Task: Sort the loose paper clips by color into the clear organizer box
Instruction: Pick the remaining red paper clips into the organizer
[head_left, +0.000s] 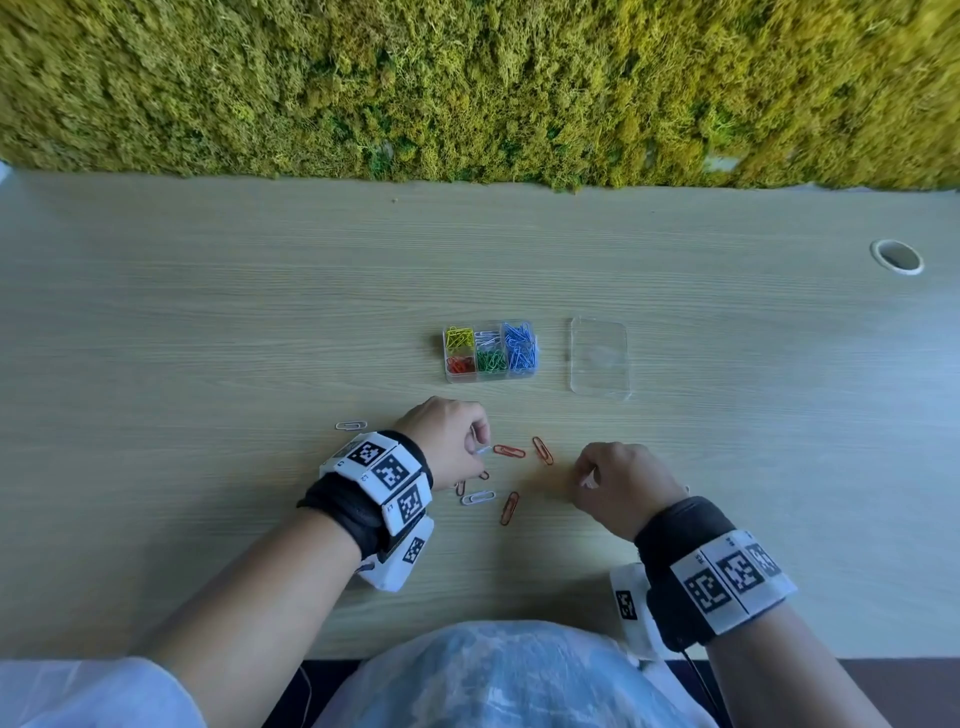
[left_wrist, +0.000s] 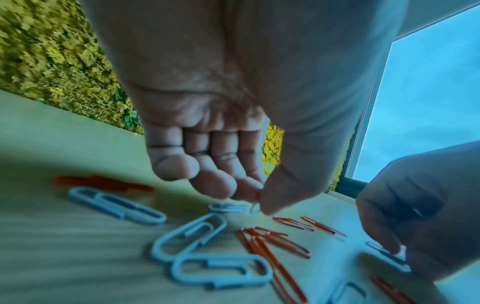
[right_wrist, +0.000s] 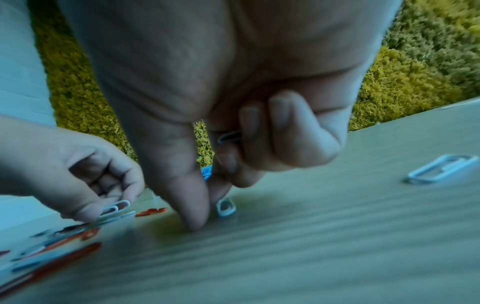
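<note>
The clear organizer box (head_left: 519, 378) stands mid-table with yellow, white, blue, red and green clips in separate compartments. Below it lie loose red paper clips (head_left: 509, 451) and white paper clips (head_left: 478, 498). My left hand (head_left: 479, 446) pinches a white clip (left_wrist: 255, 207) between thumb and fingertips just above the table. My right hand (head_left: 587, 477) is to its right, with its fingers curled round a white clip (right_wrist: 230, 136) in the palm. Its thumb (right_wrist: 187, 197) and forefinger press down at another white clip (right_wrist: 226, 206) on the table.
The box's clear lid (head_left: 600, 358) lies flat to the right of the box. One white clip (head_left: 351, 425) lies apart at the left and another (right_wrist: 441, 171) to the right of my right hand. A cable hole (head_left: 897, 256) is at the far right. A moss wall (head_left: 467, 88) backs the table.
</note>
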